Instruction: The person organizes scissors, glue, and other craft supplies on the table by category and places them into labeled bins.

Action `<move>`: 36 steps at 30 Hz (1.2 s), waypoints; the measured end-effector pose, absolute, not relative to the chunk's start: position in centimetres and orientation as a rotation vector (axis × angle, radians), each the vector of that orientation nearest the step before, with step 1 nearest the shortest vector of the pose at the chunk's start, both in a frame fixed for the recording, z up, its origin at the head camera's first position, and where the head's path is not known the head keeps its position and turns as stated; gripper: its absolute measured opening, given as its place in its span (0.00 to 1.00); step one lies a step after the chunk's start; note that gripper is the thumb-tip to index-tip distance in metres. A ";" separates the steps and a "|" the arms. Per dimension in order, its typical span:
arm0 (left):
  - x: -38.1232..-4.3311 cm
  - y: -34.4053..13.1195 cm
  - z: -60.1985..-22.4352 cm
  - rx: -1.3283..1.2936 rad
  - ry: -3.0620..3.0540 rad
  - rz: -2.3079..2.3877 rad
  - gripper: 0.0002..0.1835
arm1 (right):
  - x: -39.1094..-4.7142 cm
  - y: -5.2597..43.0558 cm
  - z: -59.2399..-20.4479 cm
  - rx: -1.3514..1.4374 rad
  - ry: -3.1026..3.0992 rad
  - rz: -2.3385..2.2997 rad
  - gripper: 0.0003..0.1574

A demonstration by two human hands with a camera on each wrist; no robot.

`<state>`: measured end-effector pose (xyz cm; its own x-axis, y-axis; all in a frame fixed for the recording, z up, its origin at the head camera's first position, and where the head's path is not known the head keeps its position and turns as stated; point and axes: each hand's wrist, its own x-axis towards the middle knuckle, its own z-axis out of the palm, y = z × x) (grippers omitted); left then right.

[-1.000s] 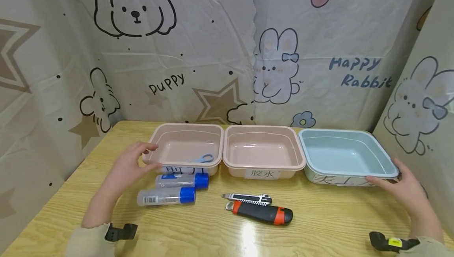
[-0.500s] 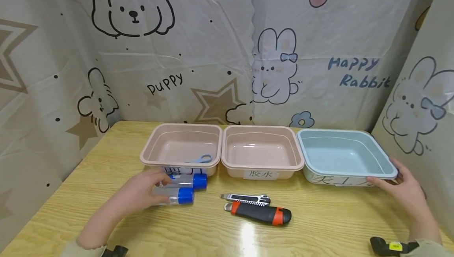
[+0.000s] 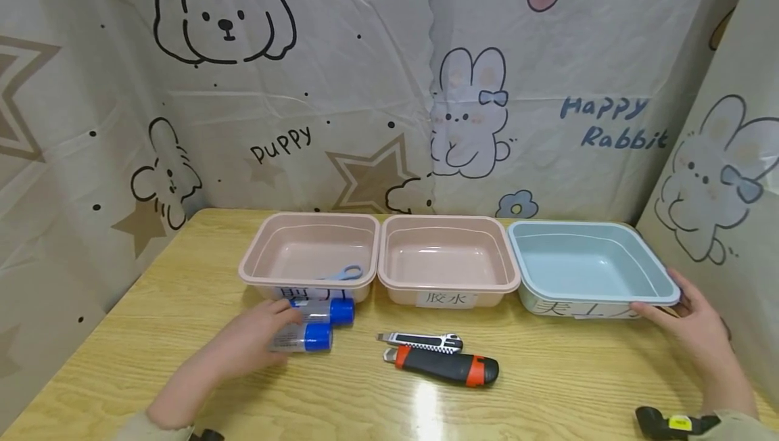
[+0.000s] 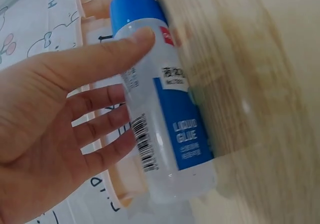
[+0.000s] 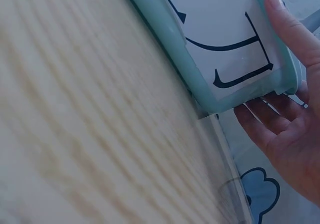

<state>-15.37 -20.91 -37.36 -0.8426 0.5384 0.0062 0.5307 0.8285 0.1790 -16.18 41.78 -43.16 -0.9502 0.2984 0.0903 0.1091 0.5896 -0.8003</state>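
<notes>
Left of the smooth blue tub (image 3: 593, 262), the left hand (image 3: 252, 338) has fingers round a clear, tube-shaped glue bottle (image 4: 167, 114). The right hand (image 3: 700, 333) has fingers pinching the tub.

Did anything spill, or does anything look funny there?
No spill shows. Both bottles lie on their sides, though their caps look on. The blue tub is the odd one out: the other two tubs are pink.

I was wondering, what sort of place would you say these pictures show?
Probably a makeshift indoor work corner, though the wider room is out of view: a yellowish wood-grain table, a pale cartoon-printed sheet hung behind it, and a labelled light-blue rectangular plastic bin.
</notes>
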 end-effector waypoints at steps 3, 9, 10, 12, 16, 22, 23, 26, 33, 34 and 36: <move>-15.2 -20.7 -37.6 0.928 2.989 0.234 0.29 | -16.3 41.9 -43.4 -0.339 -2.596 1.309 0.56; -15.2 -20.4 -38.0 1.000 3.011 0.278 0.25 | -16.4 41.9 -43.8 -0.363 -2.564 1.363 0.56; -15.2 -20.4 -38.0 1.001 3.005 0.288 0.25 | -16.4 41.9 -43.8 -0.367 -2.564 1.362 0.56; -15.2 -20.4 -38.1 0.986 2.991 0.303 0.24 | -16.4 41.8 -43.8 -0.374 -2.566 1.357 0.56; -15.2 -20.6 -38.1 0.955 2.945 0.342 0.21 | -16.2 41.6 -43.5 -0.362 -2.563 1.361 0.56; -15.4 -20.3 -37.9 0.945 2.874 0.425 0.21 | -16.1 41.2 -43.0 -0.341 -2.559 1.369 0.57; -15.4 -20.2 -37.8 0.940 2.869 0.434 0.22 | -16.1 41.2 -43.0 -0.343 -2.562 1.365 0.57; -15.4 -19.7 -37.4 0.938 2.885 0.443 0.25 | -16.1 41.3 -43.2 -0.348 -2.568 1.364 0.56; -15.5 -17.7 -35.7 1.011 2.980 0.458 0.25 | -16.2 41.6 -43.6 -0.341 -2.567 1.377 0.56; -15.5 -17.4 -35.5 1.020 2.982 0.462 0.25 | -16.2 41.6 -43.6 -0.340 -2.567 1.380 0.55; -15.7 -16.8 -35.0 1.050 2.988 0.471 0.24 | -16.3 41.6 -43.6 -0.344 -2.569 1.383 0.55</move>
<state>-15.66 -16.76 -35.01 -0.7832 0.6028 0.1524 0.6205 0.7417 0.2547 -16.26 41.60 -43.59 -0.9521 0.2980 0.0679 0.1073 0.5339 -0.8387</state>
